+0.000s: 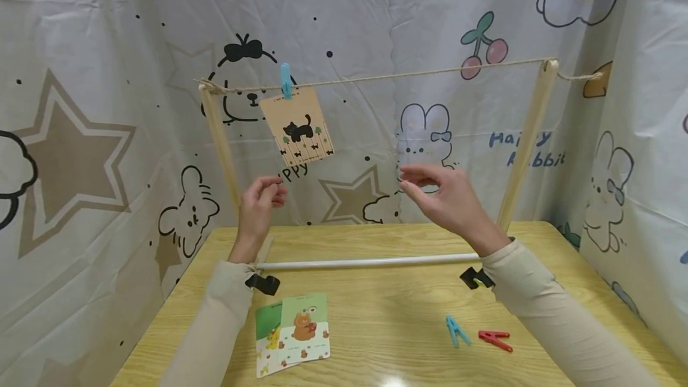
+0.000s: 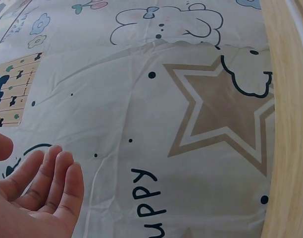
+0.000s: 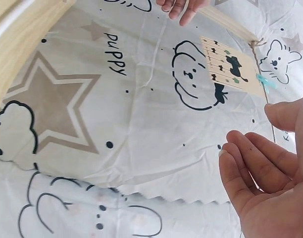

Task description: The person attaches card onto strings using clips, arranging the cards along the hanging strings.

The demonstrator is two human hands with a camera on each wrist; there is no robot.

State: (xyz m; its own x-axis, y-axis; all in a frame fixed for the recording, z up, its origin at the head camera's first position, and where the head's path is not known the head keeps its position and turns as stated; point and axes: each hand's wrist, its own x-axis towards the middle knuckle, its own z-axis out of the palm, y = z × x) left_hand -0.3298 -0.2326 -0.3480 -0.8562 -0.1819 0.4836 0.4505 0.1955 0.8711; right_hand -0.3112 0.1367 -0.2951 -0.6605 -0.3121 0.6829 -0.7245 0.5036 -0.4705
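Observation:
A tan card with a black cat [image 1: 298, 130] hangs tilted from a twine line [image 1: 376, 79], held by a blue clothespin [image 1: 286, 81] near the line's left end. Just below the card is my left hand [image 1: 260, 205], its fingers loosely bent and nothing in them. My right hand [image 1: 443, 196] hovers below the line's right half, thumb and fingers apart with nothing between them. On the table, two overlapping cards, the upper one with a bear [image 1: 304, 327], lie at front left. A second blue clothespin [image 1: 457, 331] and a red clothespin [image 1: 495, 340] lie at front right.
Wooden posts stand on the left [image 1: 219, 136] and right [image 1: 529, 142], carrying the twine. A white bar [image 1: 371, 262] runs low across the wooden table [image 1: 376, 303] between them. Behind hangs a patterned curtain [image 1: 355, 136].

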